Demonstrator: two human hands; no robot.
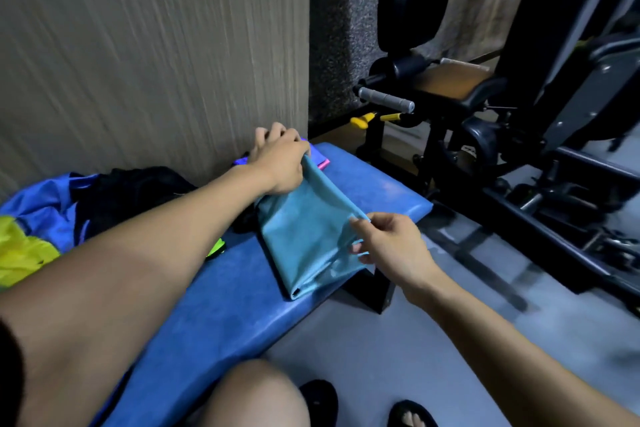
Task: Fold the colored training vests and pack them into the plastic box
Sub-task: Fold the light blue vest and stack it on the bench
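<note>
**Teal vest held at two corners over the blue desk**

While the teal vest (pixel 308 236) is lying partly folded across the blue desk (pixel 221 305), both hands are holding it up by its upper edge. The left hand (pixel 277 163) is gripping the far corner with curled fingers, close to the wall (pixel 152 45). The right hand (pixel 388 243) is pinching the near corner between thumb and fingertips, out past the desk's edge above the floor (pixel 450 357). Between the two hands the cloth is stretching into a taut line, and its lower part is resting on the desk with a fold at the near end.

Behind the left hand a pink and purple piece of cloth (pixel 320 161) is lying on the desk. Further left, a pile of blue (pixel 45 204), black (pixel 135 191) and yellow (pixel 20 253) garments is lying heaped against the wall. A black gym machine (pixel 485 97) is standing on the floor to the right of the desk. The person's knee (pixel 252 395) and sandalled feet (pixel 412 416) are showing at the bottom. No plastic box is showing in the view.
</note>
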